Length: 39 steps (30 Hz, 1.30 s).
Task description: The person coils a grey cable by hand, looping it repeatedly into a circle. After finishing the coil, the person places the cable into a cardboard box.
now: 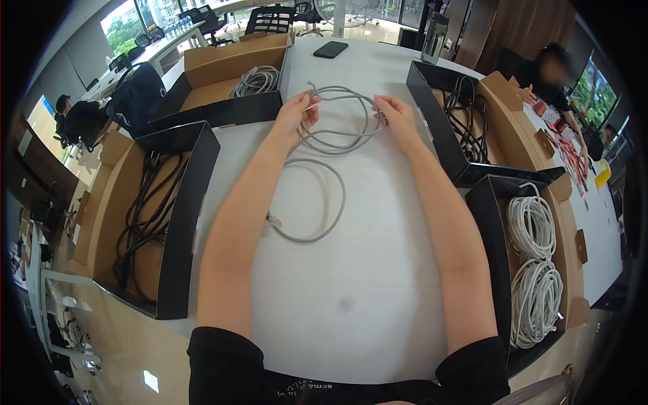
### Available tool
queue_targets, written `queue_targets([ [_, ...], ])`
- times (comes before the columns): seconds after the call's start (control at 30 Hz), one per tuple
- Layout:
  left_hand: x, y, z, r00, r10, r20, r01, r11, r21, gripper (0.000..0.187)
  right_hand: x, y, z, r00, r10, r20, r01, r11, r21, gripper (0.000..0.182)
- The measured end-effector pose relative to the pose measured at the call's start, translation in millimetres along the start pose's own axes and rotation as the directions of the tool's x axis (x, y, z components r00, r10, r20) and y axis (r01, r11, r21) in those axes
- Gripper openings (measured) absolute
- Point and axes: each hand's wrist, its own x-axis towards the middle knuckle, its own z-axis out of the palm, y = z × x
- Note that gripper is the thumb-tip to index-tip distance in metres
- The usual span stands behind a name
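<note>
A grey cable [343,148] lies in loose loops over the white table, between my two hands. My left hand [295,119] pinches it at the left side of the upper loops, fingers closed. At the right side of the same loops my right hand [397,120] has its fingers closed on the cable. One larger loop hangs lower toward me, and its connector end [273,221] is beside my left forearm.
Open black boxes stand around the table [351,304]: one with a grey coil [256,82], two with black cables [150,216] [466,121], one with white coils [533,229]. A phone [331,49] and a bottle [435,38] are at the back. A person [553,74] sits at right.
</note>
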Motion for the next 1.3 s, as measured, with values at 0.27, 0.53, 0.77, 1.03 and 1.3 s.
queue_targets([
  [0.27,2,3,-7,0.999,0.042,-0.010,-0.043,0.994,-0.096,0.028,0,-5,-1,0.996,0.022,0.086,-0.007,0.986,-0.169,0.041],
  [0.53,-3,5,-3,1.000,0.017,-0.019,-0.019,0.993,-0.118,0.026,-5,-11,1,0.987,0.050,0.150,-0.035,0.994,-0.100,0.038],
  [0.77,5,6,-9,0.984,-0.057,0.171,0.087,0.980,-0.177,0.029,-3,-12,2,0.988,0.056,0.142,-0.052,0.998,-0.029,0.025],
  [1.03,-11,20,3,0.944,-0.232,0.235,0.247,0.968,-0.036,0.060,0,-8,1,0.987,0.056,0.149,-0.064,0.997,0.051,0.021],
  [1.3,-30,21,10,0.915,-0.315,0.253,0.241,0.928,0.285,0.067,2,-2,3,0.997,0.070,0.044,-0.075,0.989,0.128,0.021],
])
